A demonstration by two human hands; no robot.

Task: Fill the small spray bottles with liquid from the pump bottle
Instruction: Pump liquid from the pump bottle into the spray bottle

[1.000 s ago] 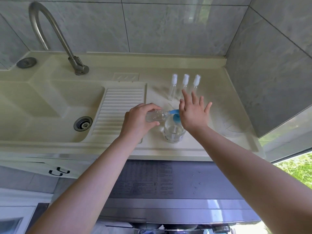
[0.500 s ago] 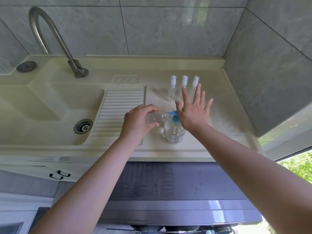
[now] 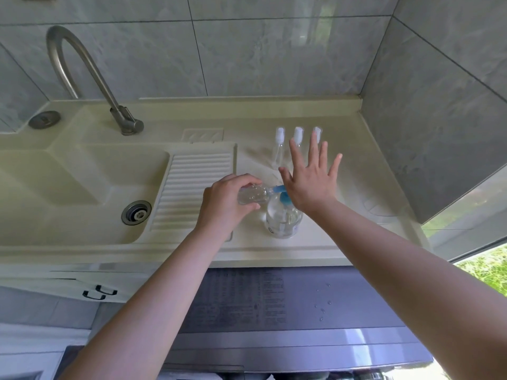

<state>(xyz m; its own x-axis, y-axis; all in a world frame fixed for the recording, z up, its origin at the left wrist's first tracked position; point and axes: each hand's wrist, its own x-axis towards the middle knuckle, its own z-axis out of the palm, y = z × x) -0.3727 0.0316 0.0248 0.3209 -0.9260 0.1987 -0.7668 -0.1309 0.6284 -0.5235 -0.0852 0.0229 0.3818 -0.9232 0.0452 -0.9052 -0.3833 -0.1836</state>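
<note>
A cream counter [image 3: 315, 250] ran under grey wall tiles, with a sink [image 3: 68, 187] sunk into its left part and a ribbed drainboard [image 3: 194, 187] beside the basin. A curved metal tap [image 3: 90, 78] rose behind the sink. Near the counter's front edge stood the clear pump bottle [image 3: 282, 220], upright, its blue pump head [image 3: 282, 194] on top. The right hand [image 3: 310, 182] lay flat over that pump head, fingers straight and spread apart. The left hand [image 3: 225, 204] gripped a small clear bottle [image 3: 252, 194], tipped sideways with its mouth at the blue spout. Three capped spray bottles [image 3: 279, 146] stood in a row farther back, partly hidden by the right fingers.
</note>
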